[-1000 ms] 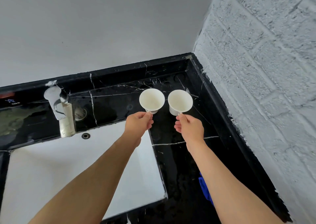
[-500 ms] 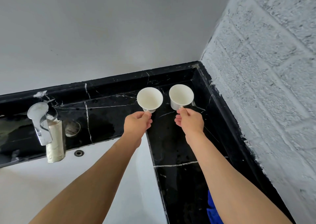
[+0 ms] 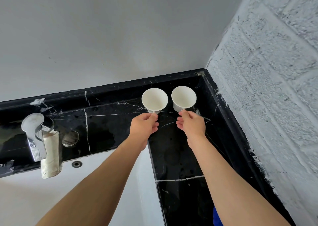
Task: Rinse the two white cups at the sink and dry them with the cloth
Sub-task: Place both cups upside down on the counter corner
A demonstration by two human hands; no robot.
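From my remote seat I saw both arms stretched forward over the black marble counter [image 3: 180, 156], each hand pinching a small white cup by its handle. The left hand [image 3: 143, 126] was closed on the handle of the left cup [image 3: 154, 99]; the right hand [image 3: 191, 124] was closed on the handle of the right cup [image 3: 183, 97]. The two cups sat side by side near the back right corner of the counter, close together but with a narrow gap between their rims. Both were tipped with their mouths facing the camera, so I could look straight into them. As far as I could see, both interiors were bare white, with no liquid showing. I could not tell whether their bases were touching the counter or lifted just off it.

The white sink basin [image 3: 34, 200] lay to the left, below the left forearm, and I saw no standing water in the part that showed. A small round overflow hole [image 3: 76, 164] sat in its back wall. The chrome faucet [image 3: 40, 144] hung over the basin at the far left, well apart from the cups, with no water running from it. A scrap of blue cloth [image 3: 217, 217] showed at the bottom edge, on the counter beneath the right forearm. A painted brick wall [image 3: 266, 88] closed off the right side.
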